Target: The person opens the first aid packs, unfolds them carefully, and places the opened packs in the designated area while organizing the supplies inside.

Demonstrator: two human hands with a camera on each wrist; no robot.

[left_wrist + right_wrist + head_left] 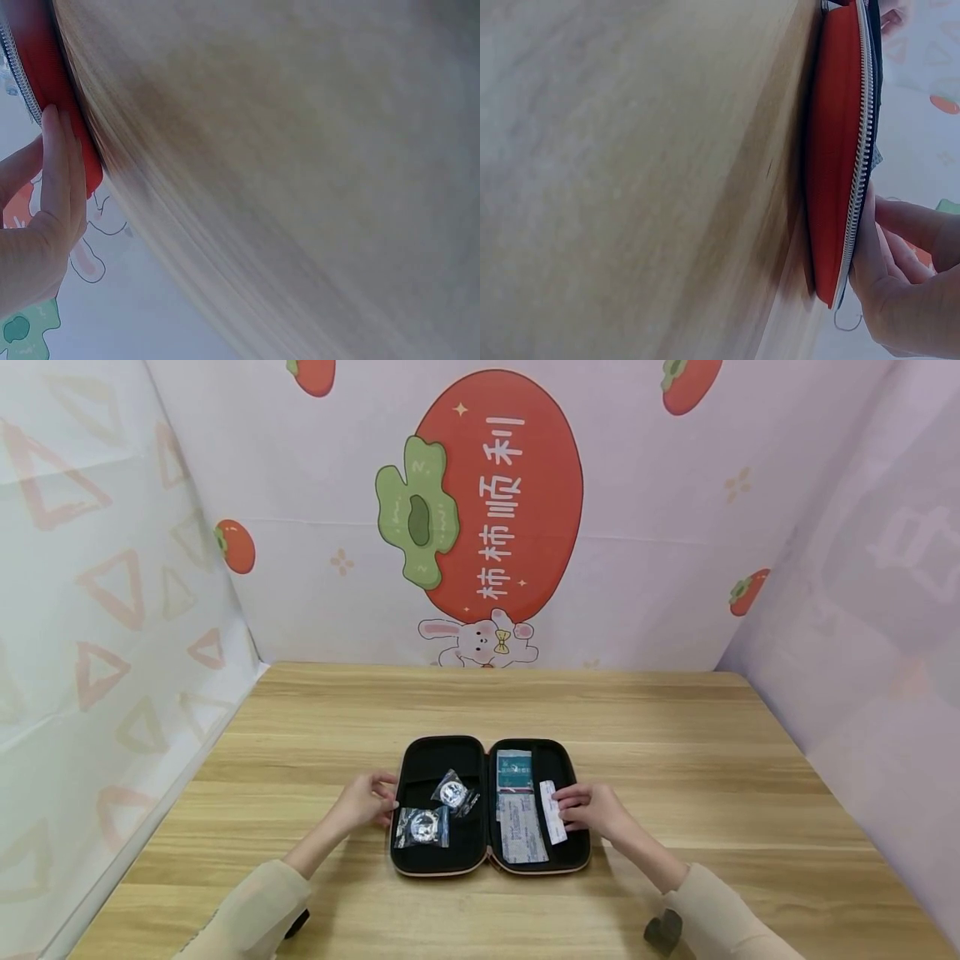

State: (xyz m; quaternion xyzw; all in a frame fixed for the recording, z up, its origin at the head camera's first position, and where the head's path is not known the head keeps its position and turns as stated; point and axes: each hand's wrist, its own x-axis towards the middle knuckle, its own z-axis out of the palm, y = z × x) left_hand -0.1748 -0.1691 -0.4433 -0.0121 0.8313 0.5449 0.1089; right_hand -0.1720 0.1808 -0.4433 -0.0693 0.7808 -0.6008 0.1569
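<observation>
An opened zip case (pixel 441 867) with a black inside and red shell lies flat on the table. My left hand (pixel 369 799) holds its left rim; in the left wrist view, the fingers (pixel 60 169) lie along the red side. Two clear-wrapped round silvery items (pixel 424 827) sit in the left half. The right half holds a green packet (pixel 514 770) and a white printed packet (pixel 523 831). My right hand (pixel 594 808) reaches over the right rim, its fingertips pinching a narrow white strip packet (pixel 553 814). In the right wrist view the case hides those fingertips.
The wood-grain table (pixel 675 743) extends around the case on every side. A printed cloth wall (pixel 645 485) stands behind it, with more cloth along the left and right sides. Dark bands (pixel 663 932) show at the sleeves.
</observation>
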